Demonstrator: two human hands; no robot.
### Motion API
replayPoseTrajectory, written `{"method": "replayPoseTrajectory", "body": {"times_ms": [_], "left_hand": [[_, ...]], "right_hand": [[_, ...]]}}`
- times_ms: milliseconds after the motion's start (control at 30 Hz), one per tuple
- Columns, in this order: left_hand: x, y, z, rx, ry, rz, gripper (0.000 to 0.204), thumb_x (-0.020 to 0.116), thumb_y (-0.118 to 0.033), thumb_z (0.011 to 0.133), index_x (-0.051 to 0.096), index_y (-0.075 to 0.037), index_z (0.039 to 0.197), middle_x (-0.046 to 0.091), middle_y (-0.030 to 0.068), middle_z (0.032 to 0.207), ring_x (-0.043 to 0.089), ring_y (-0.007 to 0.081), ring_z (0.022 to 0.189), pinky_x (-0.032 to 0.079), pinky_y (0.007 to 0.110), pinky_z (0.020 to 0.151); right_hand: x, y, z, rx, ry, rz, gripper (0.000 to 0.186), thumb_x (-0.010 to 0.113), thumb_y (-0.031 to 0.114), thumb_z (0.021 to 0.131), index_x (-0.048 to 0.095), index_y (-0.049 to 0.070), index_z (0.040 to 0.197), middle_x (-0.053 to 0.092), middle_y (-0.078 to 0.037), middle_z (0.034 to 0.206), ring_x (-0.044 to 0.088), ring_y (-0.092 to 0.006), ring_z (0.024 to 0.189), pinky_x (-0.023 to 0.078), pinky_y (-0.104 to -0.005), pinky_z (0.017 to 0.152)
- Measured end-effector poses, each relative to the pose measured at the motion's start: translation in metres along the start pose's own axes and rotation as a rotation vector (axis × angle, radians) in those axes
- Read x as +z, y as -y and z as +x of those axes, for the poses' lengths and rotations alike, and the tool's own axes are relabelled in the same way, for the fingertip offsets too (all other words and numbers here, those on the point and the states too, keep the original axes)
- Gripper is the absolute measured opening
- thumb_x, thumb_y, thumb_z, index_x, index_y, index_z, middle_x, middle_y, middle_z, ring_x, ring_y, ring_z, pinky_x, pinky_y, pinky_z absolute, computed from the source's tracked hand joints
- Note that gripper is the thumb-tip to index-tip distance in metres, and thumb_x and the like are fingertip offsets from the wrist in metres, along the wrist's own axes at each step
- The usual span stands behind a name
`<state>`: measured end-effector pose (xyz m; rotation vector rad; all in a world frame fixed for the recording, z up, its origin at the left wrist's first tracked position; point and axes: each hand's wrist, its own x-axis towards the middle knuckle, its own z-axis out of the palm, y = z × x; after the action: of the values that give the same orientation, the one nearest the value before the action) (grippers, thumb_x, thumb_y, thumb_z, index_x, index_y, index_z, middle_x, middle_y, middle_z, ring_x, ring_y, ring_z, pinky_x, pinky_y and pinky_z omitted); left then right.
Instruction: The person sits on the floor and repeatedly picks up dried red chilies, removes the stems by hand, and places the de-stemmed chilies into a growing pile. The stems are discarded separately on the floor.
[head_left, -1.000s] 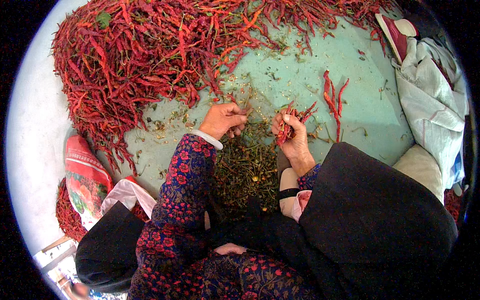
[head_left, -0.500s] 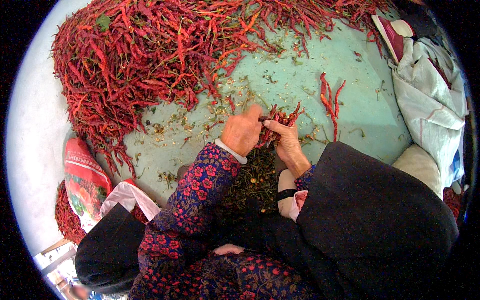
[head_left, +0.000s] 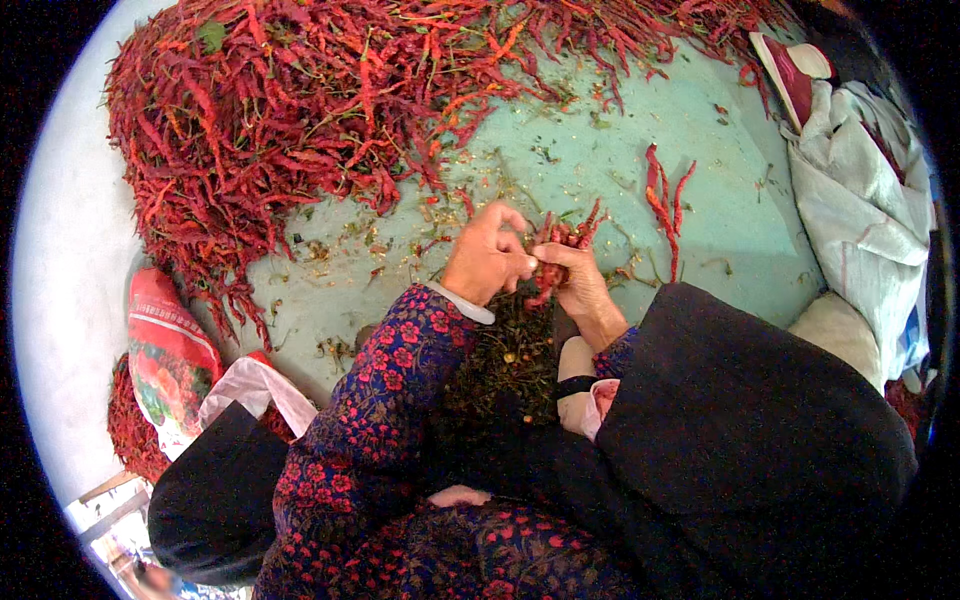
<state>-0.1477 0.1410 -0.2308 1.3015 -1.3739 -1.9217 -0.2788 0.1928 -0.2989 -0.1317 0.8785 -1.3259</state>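
Observation:
My right hand (head_left: 582, 290) is closed on a small bunch of wrinkled red chillies (head_left: 584, 225), some of their tips sticking up above the thumb. My left hand (head_left: 485, 255) is curled against the left side of that bunch, its thumb and finger pinched; what lies between them is hidden. Below both hands is a dark heap of stems and dry bits (head_left: 500, 370). A few loose chillies (head_left: 662, 210) lie to the right on the pale green surface (head_left: 740, 240).
A big pile of red chillies (head_left: 290, 110) covers the back left. A red printed bag (head_left: 170, 350) stands at left. White woven sacks (head_left: 850, 210) and a maroon and white shoe (head_left: 790, 80) are at right. Dark cloth (head_left: 750, 430) covers the lower right.
My left hand has moved right, from apart over the stems to against the chilli bunch, and its fingers have shifted since half a second ago. My right hand has stayed nearly in place.

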Motion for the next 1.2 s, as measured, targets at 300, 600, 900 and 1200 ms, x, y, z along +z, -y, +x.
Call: {"method": "replayPoseTrajectory", "body": {"times_ms": [300, 600, 900, 1200], "left_hand": [[-0.006, 0.007, 0.003, 0.029, 0.034, 0.511, 0.013, 0.057, -0.009, 0.074, 0.051, 0.002, 0.07, 0.054, 0.0111, 0.056, 0.052, 0.0196, 0.044, 0.04, 0.033, 0.042], [-0.016, 0.012, 0.007, 0.53, 0.177, 1.01, 0.015, 0.054, -0.017, 0.074, 0.052, -0.003, 0.068, 0.051, 0.0148, 0.058, 0.051, 0.0334, 0.055, 0.04, 0.038, 0.049], [-0.026, 0.014, -0.004, 0.428, 0.819, 0.765, 0.014, 0.051, -0.011, 0.073, 0.059, -0.004, 0.082, 0.057, 0.0132, 0.066, 0.057, 0.0294, 0.064, 0.046, 0.037, 0.06], [-0.029, -0.025, 0.023, 0.518, 0.161, 0.803, 0.02, 0.06, -0.024, 0.071, 0.062, -0.006, 0.08, 0.057, 0.0111, 0.072, 0.055, 0.0268, 0.07, 0.044, 0.035, 0.062]], "right_hand": [[0.012, 0.005, -0.008, -0.123, -0.132, -0.115, 0.014, 0.063, -0.001, 0.067, 0.058, 0.002, 0.079, 0.06, -0.005, 0.074, 0.057, -0.0139, 0.063, 0.045, -0.0268, 0.06], [0.014, 0.013, -0.009, 0.027, -0.036, -0.12, 0.012, 0.062, -0.002, 0.065, 0.057, 0.002, 0.075, 0.058, -0.003, 0.069, 0.055, -0.0137, 0.06, 0.044, -0.0263, 0.056], [0.01, 0.009, -0.003, 0.084, -0.064, -0.04, 0.014, 0.064, -0.002, 0.063, 0.054, 0.006, 0.069, 0.056, -0.003, 0.066, 0.054, -0.0143, 0.058, 0.043, -0.0257, 0.052], [0.021, 0.004, -0.011, -0.036, 0.102, -0.328, 0.017, 0.066, -0.003, 0.062, 0.058, 0.002, 0.076, 0.058, -0.001, 0.069, 0.054, -0.0109, 0.061, 0.044, -0.0249, 0.057]]}}
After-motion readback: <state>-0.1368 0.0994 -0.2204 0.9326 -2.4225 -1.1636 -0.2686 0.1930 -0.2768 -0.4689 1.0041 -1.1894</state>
